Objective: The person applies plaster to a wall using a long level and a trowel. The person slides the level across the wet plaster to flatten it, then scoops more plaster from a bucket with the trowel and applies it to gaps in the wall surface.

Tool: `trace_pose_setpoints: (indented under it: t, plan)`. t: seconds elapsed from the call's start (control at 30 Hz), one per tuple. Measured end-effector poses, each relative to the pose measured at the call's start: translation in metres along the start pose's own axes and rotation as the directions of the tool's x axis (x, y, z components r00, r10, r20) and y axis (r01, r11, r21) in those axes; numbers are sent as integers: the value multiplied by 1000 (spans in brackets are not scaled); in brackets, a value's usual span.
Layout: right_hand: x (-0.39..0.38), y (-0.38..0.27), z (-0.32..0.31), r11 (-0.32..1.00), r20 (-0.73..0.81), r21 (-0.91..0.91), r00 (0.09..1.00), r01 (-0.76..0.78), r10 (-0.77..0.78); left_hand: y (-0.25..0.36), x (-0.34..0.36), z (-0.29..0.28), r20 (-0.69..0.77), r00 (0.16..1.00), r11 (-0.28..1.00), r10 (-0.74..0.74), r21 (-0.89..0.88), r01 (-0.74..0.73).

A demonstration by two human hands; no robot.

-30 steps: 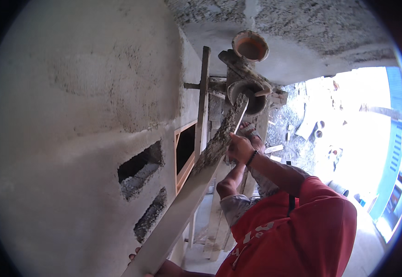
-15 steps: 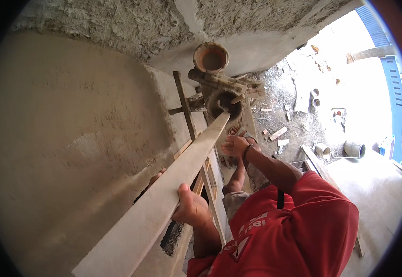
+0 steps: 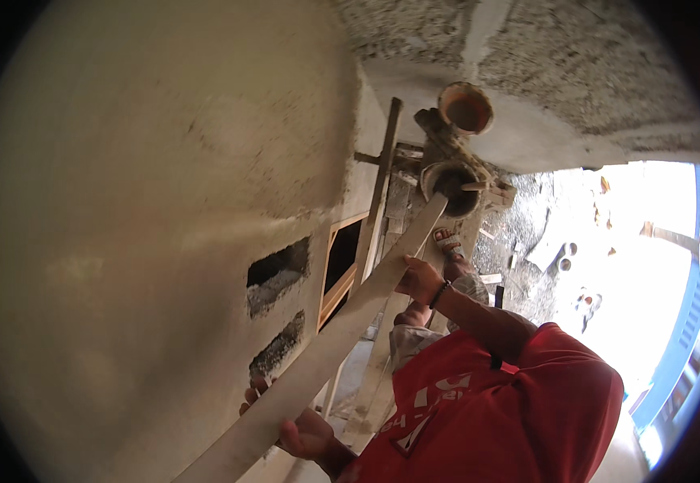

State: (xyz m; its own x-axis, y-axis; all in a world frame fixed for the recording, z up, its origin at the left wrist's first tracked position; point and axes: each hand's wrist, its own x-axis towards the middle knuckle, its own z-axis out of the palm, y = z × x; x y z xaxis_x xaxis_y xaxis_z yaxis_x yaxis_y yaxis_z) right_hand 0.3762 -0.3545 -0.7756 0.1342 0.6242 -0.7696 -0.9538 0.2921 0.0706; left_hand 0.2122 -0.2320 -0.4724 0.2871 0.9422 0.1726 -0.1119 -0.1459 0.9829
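Note:
A long, pale, flat board (image 3: 348, 324) slants from the lower left up toward the middle. My left hand (image 3: 306, 432) is wrapped round its near part, with the thumb on one edge and fingers showing past the other. Farther along, my right hand (image 3: 422, 282), with a dark band at the wrist, grips the board's right edge; some of its fingers are hidden under it. The far end overlaps the rim of a mortar-stained bucket (image 3: 461, 208); whether they touch I cannot tell. A wooden handle (image 3: 475, 186) sticks out of that bucket.
Left stands a plastered wall (image 3: 165, 201) with rough rectangular holes (image 3: 279, 272) and a wood-framed opening (image 3: 342, 258). A second bucket (image 3: 468, 113) sits beyond the first. An upright timber (image 3: 380, 181) stands beside the wall. Rubble ground lies right, below the planks.
My right hand, free of the board before, now grips its edge. My left hand has shifted down the picture with the board. The view has turned toward the wall, bringing its holes into sight.

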Motion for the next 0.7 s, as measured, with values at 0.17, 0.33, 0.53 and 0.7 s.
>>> trace_pose_setpoints:
  t: [0.17,0.33,0.53,0.7]
  plan:
    - [65,21,-28,985,-1,-172,1000,12,-13,-50,-32,-112,-408,871,954,-274,-231,192]
    - [207,14,-70,881,-121,-473,988,24,-92,-216,-73,-209,-483,757,894,-440,-318,316]
    - [414,32,-170,334,118,-912,933,237,-339,-429,-99,-254,-532,552,735,-642,-632,246]
    - [484,124,-214,-159,362,-931,882,327,-303,-473,-138,-336,-550,692,833,-467,-537,136]
